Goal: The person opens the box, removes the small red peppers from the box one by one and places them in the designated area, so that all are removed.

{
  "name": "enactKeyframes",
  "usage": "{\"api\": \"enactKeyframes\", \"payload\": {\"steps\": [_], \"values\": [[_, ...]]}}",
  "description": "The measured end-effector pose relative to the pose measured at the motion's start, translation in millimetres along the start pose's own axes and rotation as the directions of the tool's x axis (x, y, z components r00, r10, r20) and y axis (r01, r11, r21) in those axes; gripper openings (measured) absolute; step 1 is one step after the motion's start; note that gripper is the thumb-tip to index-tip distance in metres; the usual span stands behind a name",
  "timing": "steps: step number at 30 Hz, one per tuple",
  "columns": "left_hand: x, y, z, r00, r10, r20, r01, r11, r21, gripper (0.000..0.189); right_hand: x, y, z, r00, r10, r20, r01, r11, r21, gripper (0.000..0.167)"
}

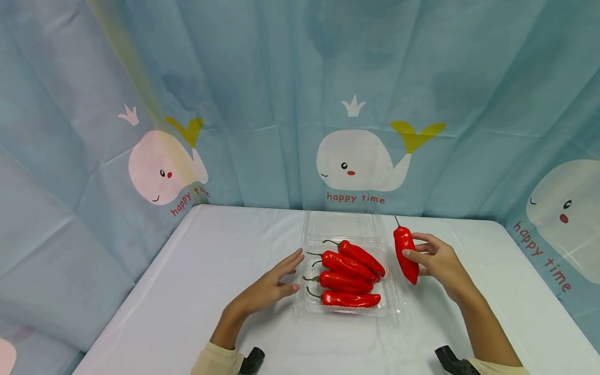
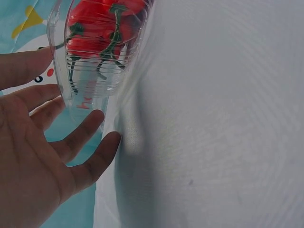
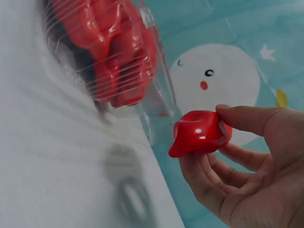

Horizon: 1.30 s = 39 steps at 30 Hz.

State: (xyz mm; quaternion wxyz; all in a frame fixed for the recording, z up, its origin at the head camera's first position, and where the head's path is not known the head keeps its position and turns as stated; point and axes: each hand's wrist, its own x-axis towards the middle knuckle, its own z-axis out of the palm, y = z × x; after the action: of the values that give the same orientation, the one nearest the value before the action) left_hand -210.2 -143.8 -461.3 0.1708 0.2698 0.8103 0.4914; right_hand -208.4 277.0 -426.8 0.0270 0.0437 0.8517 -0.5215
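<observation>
A red chili pepper (image 1: 405, 254) with a thin stem is pinched between the thumb and fingers of my right hand (image 1: 440, 263), to the right of a clear plastic clamshell box (image 1: 394, 302). In the right wrist view the held pepper (image 3: 199, 133) is seen from its tip end, off the table. Several more red peppers (image 1: 349, 281) lie side by side in the box, stems to the left. My left hand (image 1: 267, 289) is at the box's left side with its fingers extended, holding nothing. In the left wrist view, the fingers are close to the box wall (image 2: 95, 85); contact is unclear.
The box's clear lid (image 1: 344, 225) lies folded back behind it. A white cloth (image 1: 225, 245) covers the table. Behind and at both sides hangs a blue curtain (image 1: 262, 104) printed with whales. Dark wrist mounts (image 1: 452, 359) show at both forearms.
</observation>
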Motion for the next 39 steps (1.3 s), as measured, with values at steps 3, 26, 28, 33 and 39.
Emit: {"api": "enactKeyframes", "payload": {"steps": [3,26,28,33,39], "values": [[0.4,-0.6,-0.1,1.000,0.000,0.001,0.000,1.000,-0.004,0.072,2.5,4.8,-0.5,1.000,0.024,-0.003,-0.024,1.000,0.007,0.075],[-0.2,0.5,0.4,1.000,-0.017,-0.002,0.017,1.000,-0.008,0.072,13.5,30.8,-2.5,0.985,0.175,0.005,-0.175,0.984,-0.020,0.076],[-0.6,1.0,0.2,1.000,-0.016,0.000,0.016,1.000,-0.010,0.071,14.8,32.9,-2.3,0.984,0.181,0.007,-0.180,0.983,-0.027,0.076],[-0.5,0.6,0.1,1.000,-0.011,0.002,0.011,1.000,-0.011,0.071,15.8,36.8,-1.3,0.982,0.189,0.009,-0.189,0.981,-0.036,0.077],[-0.2,0.2,0.5,1.000,-0.015,0.000,0.015,1.000,-0.006,0.072,16.2,38.6,-0.1,0.982,0.190,0.001,-0.190,0.981,-0.048,0.078]]}}
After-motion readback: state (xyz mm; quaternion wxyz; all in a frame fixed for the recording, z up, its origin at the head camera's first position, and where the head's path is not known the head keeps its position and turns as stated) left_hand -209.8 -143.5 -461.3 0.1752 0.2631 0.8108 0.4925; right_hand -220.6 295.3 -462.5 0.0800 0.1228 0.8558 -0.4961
